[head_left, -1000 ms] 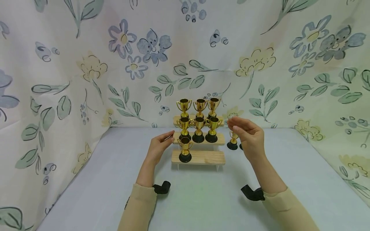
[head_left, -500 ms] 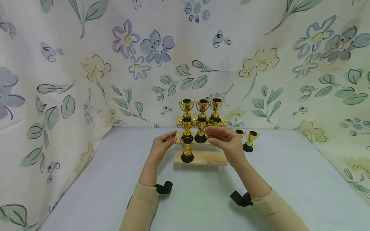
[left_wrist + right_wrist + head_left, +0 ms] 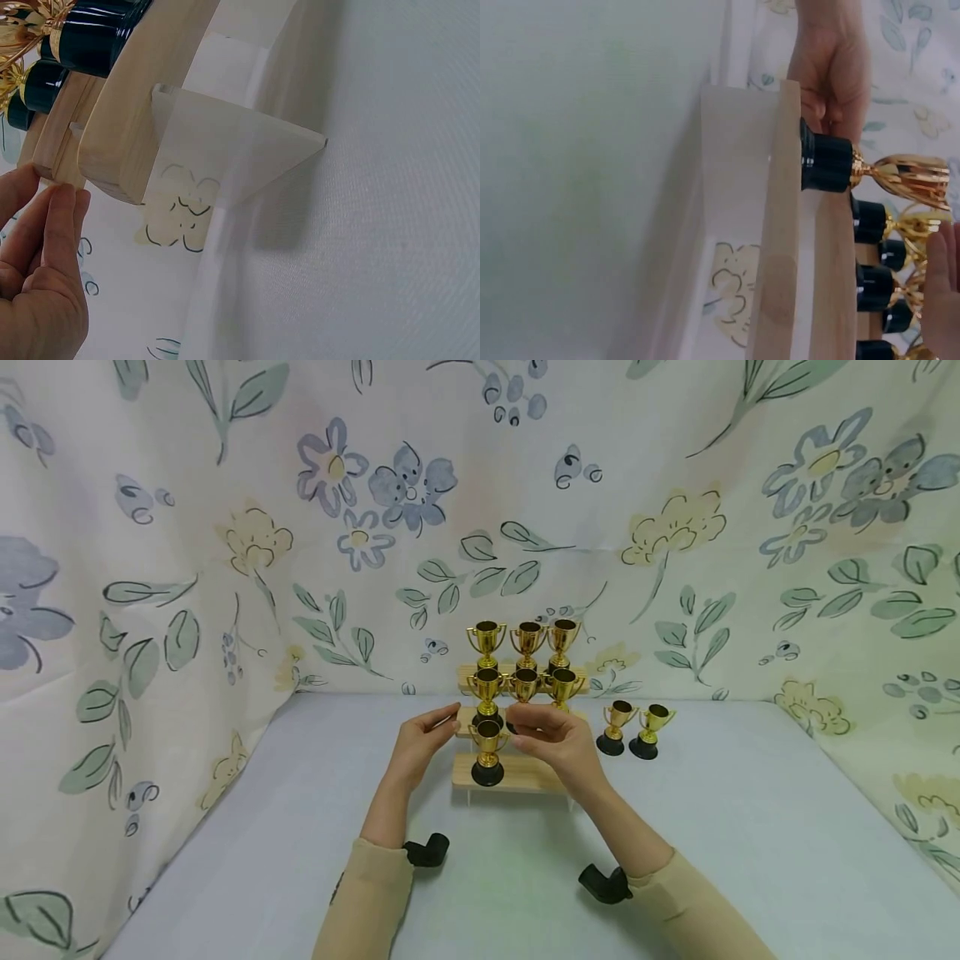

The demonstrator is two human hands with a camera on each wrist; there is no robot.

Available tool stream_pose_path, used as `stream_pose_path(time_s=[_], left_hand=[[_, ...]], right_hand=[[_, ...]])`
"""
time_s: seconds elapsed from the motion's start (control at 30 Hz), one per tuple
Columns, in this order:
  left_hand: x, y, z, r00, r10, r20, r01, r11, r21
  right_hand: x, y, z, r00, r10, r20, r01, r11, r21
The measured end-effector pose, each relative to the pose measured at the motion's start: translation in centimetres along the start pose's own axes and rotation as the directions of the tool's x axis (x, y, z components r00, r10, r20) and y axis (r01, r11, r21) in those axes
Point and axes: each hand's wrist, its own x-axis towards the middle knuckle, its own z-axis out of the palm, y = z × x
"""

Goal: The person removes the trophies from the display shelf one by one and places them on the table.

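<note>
A three-tier wooden display stand [image 3: 525, 772] with clear side supports carries small gold trophy cups on black bases. Three stand on the top tier and three on the middle one. A single trophy [image 3: 487, 764] is upright at the left of the bottom tier. My left hand [image 3: 416, 743] pinches the left end of the middle board [image 3: 67, 127] between thumb and fingers. Over the bottom tier hovers my right hand [image 3: 558, 743], fingers loosely bent with nothing seen in them. Its fingertips are close to the lone trophy's right handle, and it partly hides the middle-tier trophies.
Two more trophies stand on the table right of the stand, the nearer-in one [image 3: 617, 731] beside the outer one [image 3: 652, 732]. Floral cloth [image 3: 420, 568] hangs behind and at the sides of the pale table [image 3: 750, 827].
My right hand has moved left, from beside the two loose trophies to the lone bottom-tier trophy. The left hand keeps its hold on the stand. The head view has shifted slightly.
</note>
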Motion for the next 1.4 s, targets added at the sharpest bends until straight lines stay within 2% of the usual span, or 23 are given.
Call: stream_pose_path(time_s=[0.13, 0.4, 0.53, 0.93, 1.4], left_hand=[[0.1, 0.0, 0.0, 1.000, -0.004, 0.000, 0.004, 1.000, -0.009], [0.1, -0.2, -0.1, 1.000, 0.008, 0.001, -0.007, 1.000, -0.007], [0.2, -0.3, -0.1, 1.000, 0.007, -0.002, -0.007, 1.000, 0.003], [0.0, -0.2, 0.1, 1.000, 0.007, -0.012, -0.007, 1.000, 0.006], [0.0, -0.2, 0.1, 1.000, 0.004, -0.018, -0.004, 1.000, 0.001]], right_hand=[[0.1, 0.4, 0.5, 0.999, 0.034, -0.026, -0.035, 0.999, -0.030], [0.1, 1.4, 1.9, 0.996, 0.054, -0.066, -0.064, 0.983, -0.171], [0.2, 2.0, 2.4, 0.993, 0.066, -0.098, -0.085, 0.976, -0.202], [0.3, 2.6, 2.8, 0.983, 0.092, -0.157, -0.122, 0.974, -0.193], [0.3, 2.7, 3.0, 0.982, 0.092, -0.166, -0.125, 0.971, -0.201]])
